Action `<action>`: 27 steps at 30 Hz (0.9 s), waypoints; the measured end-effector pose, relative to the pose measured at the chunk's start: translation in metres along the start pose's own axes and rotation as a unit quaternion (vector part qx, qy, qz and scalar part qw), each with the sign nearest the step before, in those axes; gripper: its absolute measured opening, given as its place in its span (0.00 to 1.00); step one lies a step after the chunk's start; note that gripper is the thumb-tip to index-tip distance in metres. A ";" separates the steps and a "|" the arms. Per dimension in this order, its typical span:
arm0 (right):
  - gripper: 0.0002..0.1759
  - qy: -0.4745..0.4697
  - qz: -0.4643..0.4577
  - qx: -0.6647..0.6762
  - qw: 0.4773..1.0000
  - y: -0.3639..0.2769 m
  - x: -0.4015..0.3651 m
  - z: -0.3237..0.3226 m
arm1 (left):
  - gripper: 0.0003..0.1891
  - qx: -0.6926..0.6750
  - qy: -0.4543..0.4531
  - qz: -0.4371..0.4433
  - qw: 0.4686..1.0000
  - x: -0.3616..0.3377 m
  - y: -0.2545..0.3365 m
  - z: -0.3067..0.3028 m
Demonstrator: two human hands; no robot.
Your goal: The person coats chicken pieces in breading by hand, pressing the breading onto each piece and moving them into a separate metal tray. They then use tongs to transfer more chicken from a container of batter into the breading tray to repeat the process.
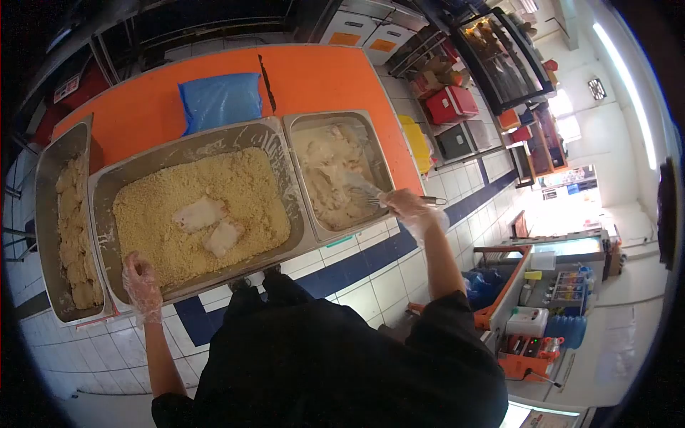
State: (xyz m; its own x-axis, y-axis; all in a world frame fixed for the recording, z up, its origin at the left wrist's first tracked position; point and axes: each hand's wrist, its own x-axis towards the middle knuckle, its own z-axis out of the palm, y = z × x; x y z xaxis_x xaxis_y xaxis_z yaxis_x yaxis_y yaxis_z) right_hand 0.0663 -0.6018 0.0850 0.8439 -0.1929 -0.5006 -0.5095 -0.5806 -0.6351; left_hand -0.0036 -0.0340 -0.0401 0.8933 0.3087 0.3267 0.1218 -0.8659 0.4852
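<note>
My left hand [142, 287], in a clear plastic glove, is at the near left corner of the crumb tray [95, 207]. Its fingers are loosely curled and apart, with no object visible in them. Two pale, partly coated chicken pieces [199, 214] lie on the yellowish crumbs. My gloved right hand [408, 205] is over the near right rim of the batter tray [380, 140]. Its fingers are closed on a whitish, batter-coated piece [362, 185], blurred and hard to identify. A wire tool like a whisk [434, 200] runs beneath this hand. More coated pieces sit in the batter.
A third metal tray [44, 207] at the left holds several breaded pieces [73, 235]. Behind the crumb tray, a blue plastic bag [220, 100] lies on the orange table [314, 78]. Beyond stand a red cooler [452, 104] and a glass display cabinet [503, 60].
</note>
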 end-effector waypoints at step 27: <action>0.18 0.107 -0.104 -0.196 0.969 -0.039 -0.053 0.013 | 0.15 -0.012 -0.020 -0.056 0.998 0.002 0.002 -0.001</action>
State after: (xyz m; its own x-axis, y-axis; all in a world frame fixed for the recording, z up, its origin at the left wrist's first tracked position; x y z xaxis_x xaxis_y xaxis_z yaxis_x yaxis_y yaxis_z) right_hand 0.0389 -0.5585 0.1283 0.9583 -0.1750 -0.2261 -0.2574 -0.8722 -0.4160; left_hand -0.0023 -0.0346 -0.0374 0.8910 0.3874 0.2369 0.2126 -0.8168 0.5362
